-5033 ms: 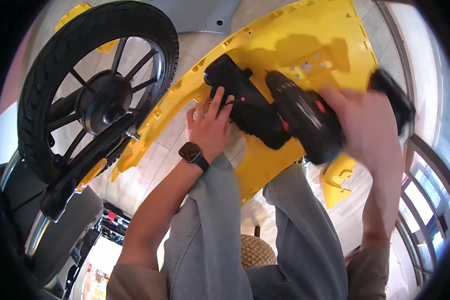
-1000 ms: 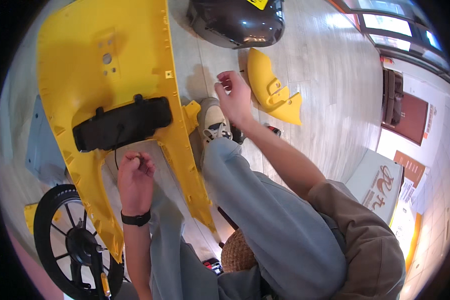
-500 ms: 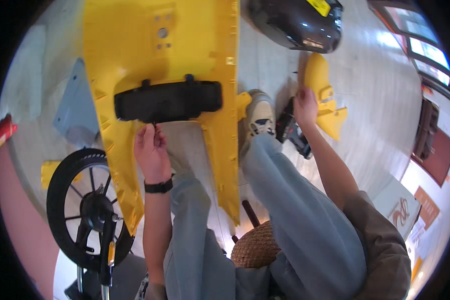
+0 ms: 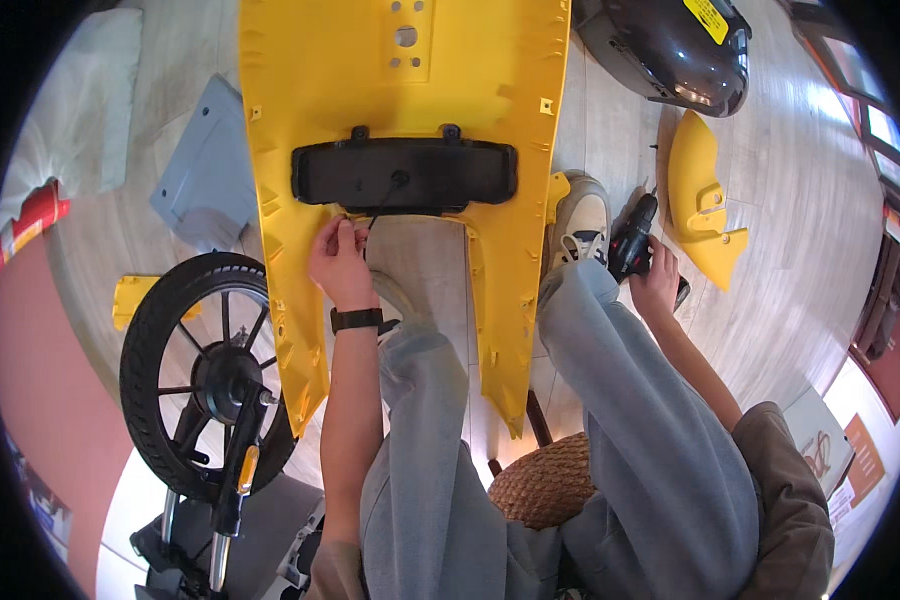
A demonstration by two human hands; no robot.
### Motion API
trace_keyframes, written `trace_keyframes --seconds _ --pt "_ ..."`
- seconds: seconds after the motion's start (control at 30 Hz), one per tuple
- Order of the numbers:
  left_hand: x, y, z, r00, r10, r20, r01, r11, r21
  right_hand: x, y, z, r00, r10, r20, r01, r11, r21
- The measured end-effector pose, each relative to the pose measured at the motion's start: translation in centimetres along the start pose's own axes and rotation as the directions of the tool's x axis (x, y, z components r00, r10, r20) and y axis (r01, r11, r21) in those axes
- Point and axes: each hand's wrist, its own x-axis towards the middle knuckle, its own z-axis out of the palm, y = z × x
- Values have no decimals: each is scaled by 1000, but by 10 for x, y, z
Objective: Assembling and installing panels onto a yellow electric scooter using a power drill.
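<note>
The large yellow body panel (image 4: 400,90) lies in front of me with its inner side up. A long black housing (image 4: 340,175) sits across its notch, and a thin black cable (image 4: 382,203) runs from its middle toward me. My left hand (image 4: 340,265) is closed in a pinch at the notch's edge, just below the housing and beside the cable. What lies between its fingertips is too small to make out. My right hand (image 4: 656,282) is wrapped round the handle of a black cordless drill (image 4: 634,238), which lies on the floor beside my shoe (image 4: 582,222).
A spoked wheel with a fork (image 4: 220,380) stands at the left, near a grey triangular panel (image 4: 205,165). To the right lie a curved yellow piece (image 4: 698,190) and a glossy black shell (image 4: 670,50). A woven stool (image 4: 545,485) is beneath me.
My right hand has moved from beside the curved yellow piece back toward me and onto the drill. The left hand stays at the housing's lower edge. The whole view has shifted.
</note>
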Motion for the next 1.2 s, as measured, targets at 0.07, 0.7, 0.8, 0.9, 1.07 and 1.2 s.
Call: trace_keyframes --seconds 0.07,0.7,0.8,0.9,1.07,1.2 --pt "3 -4 0 999 28 23 -29 998 61 -6 3 -1 1000 -16 5 16 999 -35" --pt "35 -17 -3 954 290 79 -278 753 596 -6 -21 -33 955 271 -121 -231 934 274" --pt "39 -13 -9 947 316 62 -284 731 620 -3 -37 -57 972 144 -186 -56 911 409" --pt "39 -13 -6 945 319 79 -301 744 596 5 -53 -82 969 33 -244 81 893 442" --pt "42 -11 -3 961 277 29 -245 793 558 10 -54 -117 989 -50 -137 78 974 213" --pt "37 -1 -1 957 290 19 -217 672 708 8 -112 -157 964 -232 -132 253 950 181"
